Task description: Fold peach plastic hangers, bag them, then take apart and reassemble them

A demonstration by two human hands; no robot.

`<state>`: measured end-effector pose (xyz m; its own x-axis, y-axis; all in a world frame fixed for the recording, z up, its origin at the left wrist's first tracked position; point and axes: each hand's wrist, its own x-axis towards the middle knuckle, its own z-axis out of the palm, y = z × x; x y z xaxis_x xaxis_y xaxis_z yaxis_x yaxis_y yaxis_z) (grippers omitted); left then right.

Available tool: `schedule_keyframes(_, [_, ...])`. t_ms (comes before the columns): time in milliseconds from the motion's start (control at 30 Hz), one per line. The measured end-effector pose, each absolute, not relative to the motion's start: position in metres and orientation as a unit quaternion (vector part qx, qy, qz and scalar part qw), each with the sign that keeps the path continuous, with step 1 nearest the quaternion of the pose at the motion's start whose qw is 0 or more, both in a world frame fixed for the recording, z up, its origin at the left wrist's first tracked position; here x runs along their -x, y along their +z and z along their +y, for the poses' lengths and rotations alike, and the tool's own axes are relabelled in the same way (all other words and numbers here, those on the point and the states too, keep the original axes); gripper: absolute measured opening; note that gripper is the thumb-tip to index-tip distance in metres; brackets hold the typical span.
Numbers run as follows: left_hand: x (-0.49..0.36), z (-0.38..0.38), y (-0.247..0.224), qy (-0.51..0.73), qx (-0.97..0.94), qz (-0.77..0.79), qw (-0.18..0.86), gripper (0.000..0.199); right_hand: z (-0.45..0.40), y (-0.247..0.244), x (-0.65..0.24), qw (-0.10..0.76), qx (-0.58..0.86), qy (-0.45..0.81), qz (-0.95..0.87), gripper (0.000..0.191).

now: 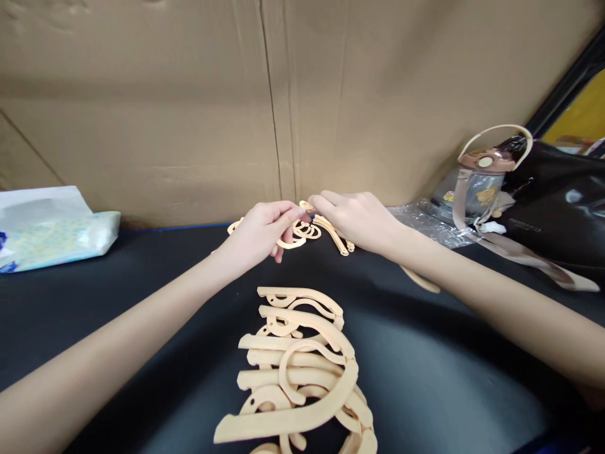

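At centre, the left hand (258, 238), fingers curled, pinches a beige plastic piece (306, 205), its long axis unclear; lower centre, hangers (302, 377) lie crosswise; the right hand (357, 221), fingers bent, grips the piece from its right.

Hanger pieces (283, 424): smooth plastic look, low sheen. Desk (439, 353): smooth, soft sheen. Panel (165, 126) along desk's back edge: matt cardboard, creased. Pack (61, 239), back edge left: shiny film. Bag (562, 211), back edge right: glossy, leather-like.
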<state>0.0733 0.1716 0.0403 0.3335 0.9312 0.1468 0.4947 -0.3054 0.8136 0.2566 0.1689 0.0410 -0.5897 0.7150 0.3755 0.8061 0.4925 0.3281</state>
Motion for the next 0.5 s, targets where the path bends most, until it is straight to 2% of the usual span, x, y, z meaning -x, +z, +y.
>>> schedule_keyframes(100, [-0.08,0.162,0.035,0.314,-0.785,0.503,0.179,0.028,0.177,0.041,-0.261,0.127,0.468,-0.153,-0.861,0.017])
schedule_keyframes(200, [-0.088,0.156,0.03,0.296,-0.805,0.511,0.054,0.022,0.19,0.044,-0.271,0.224,0.482,0.034,-0.846,0.026])
schedule_keyframes(333, [-0.096,0.18,0.031,0.298,-0.788,0.531,0.094,0.028,0.201,0.05,-0.287,0.351,0.507,0.248,-0.747,0.03])
schedule_keyframes(500, [-0.099,0.228,0.024,0.268,-0.744,0.592,0.154,0.029,0.208,0.052,-0.294,0.425,0.512,0.331,-0.669,0.025])
